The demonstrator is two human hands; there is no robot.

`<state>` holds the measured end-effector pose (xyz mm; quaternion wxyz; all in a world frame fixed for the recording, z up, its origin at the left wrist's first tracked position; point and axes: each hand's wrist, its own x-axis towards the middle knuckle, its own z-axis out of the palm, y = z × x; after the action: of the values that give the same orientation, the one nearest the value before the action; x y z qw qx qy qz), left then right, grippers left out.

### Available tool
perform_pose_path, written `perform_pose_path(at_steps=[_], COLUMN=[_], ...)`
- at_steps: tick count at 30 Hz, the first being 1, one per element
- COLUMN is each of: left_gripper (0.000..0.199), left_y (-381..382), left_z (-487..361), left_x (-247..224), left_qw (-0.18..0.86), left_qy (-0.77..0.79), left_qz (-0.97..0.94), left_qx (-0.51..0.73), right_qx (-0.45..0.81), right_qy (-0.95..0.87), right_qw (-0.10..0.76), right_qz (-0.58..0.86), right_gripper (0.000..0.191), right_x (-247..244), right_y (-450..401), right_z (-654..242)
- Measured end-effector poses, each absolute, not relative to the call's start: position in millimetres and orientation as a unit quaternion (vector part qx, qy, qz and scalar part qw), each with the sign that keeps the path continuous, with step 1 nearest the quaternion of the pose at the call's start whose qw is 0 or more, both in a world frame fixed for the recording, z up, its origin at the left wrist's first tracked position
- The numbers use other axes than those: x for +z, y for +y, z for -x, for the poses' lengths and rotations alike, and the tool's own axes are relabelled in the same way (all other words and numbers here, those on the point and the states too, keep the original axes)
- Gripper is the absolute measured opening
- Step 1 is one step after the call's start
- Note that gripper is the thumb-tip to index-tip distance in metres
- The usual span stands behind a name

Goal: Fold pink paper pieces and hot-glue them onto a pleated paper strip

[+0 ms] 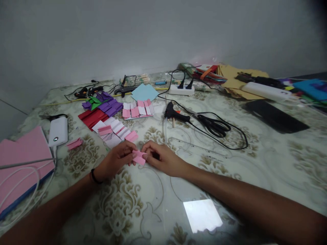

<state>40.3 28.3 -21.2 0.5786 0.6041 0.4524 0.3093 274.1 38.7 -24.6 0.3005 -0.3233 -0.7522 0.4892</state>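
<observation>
A small folded piece of pink paper is pinched between both hands, just above the patterned table cover. My left hand, with a dark band at its wrist, grips the paper's left side between thumb and fingers. On the opposite side my right hand holds it the same way. Just beyond the left hand lie white and pink folded papers. Another folded pink piece rests alone to the left. Farther back are more pink and white folded strips.
A black glue gun with a coiled cord lies beyond my right hand, near a white power strip. Left are a white power bank and pink sheets. Red paper, light blue paper and a black flat object lie farther off.
</observation>
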Motion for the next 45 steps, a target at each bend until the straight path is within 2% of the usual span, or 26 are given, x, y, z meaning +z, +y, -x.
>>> perform_pose_path(at_steps=[6, 12, 19, 32, 45], left_gripper=[0.024, 0.009, 0.014, 0.005, 0.01], left_y=[26, 22, 20, 20, 17], left_z=[-43, -47, -47, -47, -50], left_x=[-16, -9, -10, -13, -11], left_qw=[0.539, 0.426, 0.424, 0.372, 0.398], left_qy=[0.461, 0.462, 0.459, 0.415, 0.453], left_qz=[-0.651, -0.748, -0.751, -0.798, -0.77], left_qx=[0.27, 0.212, 0.214, 0.23, 0.211], right_qx=[0.476, 0.453, 0.454, 0.44, 0.448], right_qy=[-0.768, -0.79, -0.792, -0.802, -0.793], right_qw=[0.284, 0.275, 0.262, 0.258, 0.254], right_qz=[0.32, 0.307, 0.314, 0.311, 0.326], right_gripper=[0.019, 0.015, 0.011, 0.013, 0.015], right_x=[-23, -26, -26, -32, -29], right_y=[37, 37, 38, 39, 38], right_z=[-274, -272, -272, -272, -271])
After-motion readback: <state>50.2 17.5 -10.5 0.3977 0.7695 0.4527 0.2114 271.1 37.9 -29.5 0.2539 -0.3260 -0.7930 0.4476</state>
